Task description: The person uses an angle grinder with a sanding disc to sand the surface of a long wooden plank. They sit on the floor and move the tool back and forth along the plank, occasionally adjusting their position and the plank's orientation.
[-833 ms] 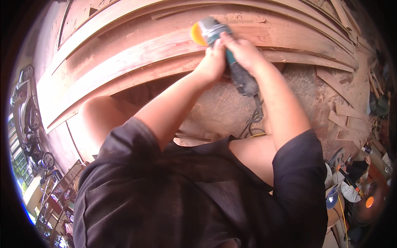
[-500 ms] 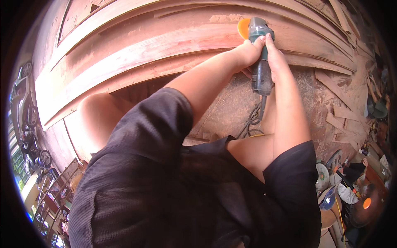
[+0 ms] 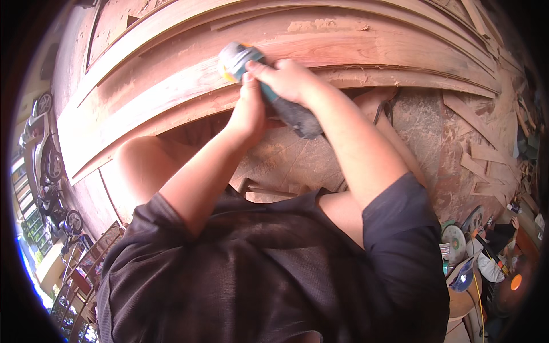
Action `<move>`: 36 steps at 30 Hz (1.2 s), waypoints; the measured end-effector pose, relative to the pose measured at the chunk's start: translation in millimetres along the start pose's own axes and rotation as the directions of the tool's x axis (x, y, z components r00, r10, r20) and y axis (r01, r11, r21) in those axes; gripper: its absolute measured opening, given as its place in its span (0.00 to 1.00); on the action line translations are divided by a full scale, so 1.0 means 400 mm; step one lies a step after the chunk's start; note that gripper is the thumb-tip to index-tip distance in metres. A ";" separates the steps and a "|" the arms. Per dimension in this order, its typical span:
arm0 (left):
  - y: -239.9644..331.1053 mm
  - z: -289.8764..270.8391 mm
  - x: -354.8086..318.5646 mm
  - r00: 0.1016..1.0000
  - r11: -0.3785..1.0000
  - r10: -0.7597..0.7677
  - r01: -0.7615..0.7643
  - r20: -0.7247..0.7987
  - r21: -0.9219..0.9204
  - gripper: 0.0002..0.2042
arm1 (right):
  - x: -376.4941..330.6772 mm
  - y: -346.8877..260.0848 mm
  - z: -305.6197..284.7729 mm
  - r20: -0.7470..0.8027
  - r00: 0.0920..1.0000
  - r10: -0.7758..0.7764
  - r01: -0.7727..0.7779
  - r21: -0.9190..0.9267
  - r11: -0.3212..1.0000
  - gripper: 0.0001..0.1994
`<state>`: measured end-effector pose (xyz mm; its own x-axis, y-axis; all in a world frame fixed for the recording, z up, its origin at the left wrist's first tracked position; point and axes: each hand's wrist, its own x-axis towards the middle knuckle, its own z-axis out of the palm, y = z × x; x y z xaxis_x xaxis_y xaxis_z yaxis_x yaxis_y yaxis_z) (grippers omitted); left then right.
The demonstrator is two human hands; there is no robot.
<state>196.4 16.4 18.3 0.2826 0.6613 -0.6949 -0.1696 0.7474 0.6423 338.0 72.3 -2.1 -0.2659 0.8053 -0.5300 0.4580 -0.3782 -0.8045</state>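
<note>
Both my hands grip an angle grinder (image 3: 274, 97), its green and black body slanting from upper left to lower right. My left hand (image 3: 250, 106) is wrapped round its left side near the head, and my right hand (image 3: 289, 80) closes over it from the right. The metal head and a bit of the orange-yellow disc (image 3: 227, 74) show above a long reddish wooden plank (image 3: 177, 86); motion blurs them. Whether the disc touches the wood I cannot tell. The plank lies across in front of my bent knees, its surface smooth and pale on the left.
More long boards (image 3: 400, 20) lie beyond the plank, with sawdust on them. Wood offcuts (image 3: 486, 163) are scattered on the dusty floor at right. Grinding discs (image 3: 453, 240) and other tools crowd the lower right. Motorcycles (image 3: 48, 154) stand at far left. Another person's arm (image 3: 512, 226) shows at right.
The grinder has swung from the right part of the plank to the left and slightly nearer, both hands moving with it. Its body now tilts left, and the disc is less visible.
</note>
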 end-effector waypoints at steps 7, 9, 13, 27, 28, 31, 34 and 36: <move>-0.039 0.323 0.240 0.980 0.977 -0.041 -0.001 0.196 0.212 0.37 | -0.184 0.155 -0.296 -0.265 0.933 0.242 -0.087 0.488 0.869 0.41; -0.024 0.405 0.260 0.967 0.958 -0.066 -0.007 0.245 0.285 0.39 | -0.181 0.256 -0.370 -0.331 0.883 0.332 -0.095 0.568 0.818 0.39; -0.026 0.461 0.274 0.946 0.922 -0.143 0.020 0.292 0.387 0.42 | -0.211 0.308 -0.388 -0.381 0.840 0.385 -0.017 0.692 0.721 0.37; -0.031 0.008 -0.019 0.997 0.996 -0.076 0.075 0.033 0.042 0.44 | -0.047 0.071 0.046 -0.147 0.989 0.024 0.003 0.180 0.984 0.47; -0.036 0.022 -0.019 0.995 0.995 -0.084 0.082 0.046 0.055 0.44 | -0.059 0.072 0.034 -0.116 0.993 0.031 -0.011 0.173 0.985 0.47; -0.104 0.080 0.056 0.988 0.990 -0.076 0.058 0.135 0.130 0.42 | -0.093 0.172 -0.071 -0.118 0.988 0.096 -0.083 0.114 0.990 0.46; -0.101 0.225 0.125 0.988 0.963 -0.047 0.005 0.150 0.268 0.38 | -0.183 0.218 -0.208 -0.149 0.976 0.157 -0.110 0.284 0.952 0.49; -0.139 0.305 0.197 0.981 0.968 -0.002 -0.046 0.192 0.247 0.39 | -0.234 0.236 -0.263 -0.268 0.944 0.191 -0.079 0.381 0.921 0.42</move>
<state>343.3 19.3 -32.8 0.4593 0.6349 -0.6213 0.0559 0.6774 0.7335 495.4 9.4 -0.1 0.0634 0.8103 -0.5825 0.1198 -0.5857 -0.8016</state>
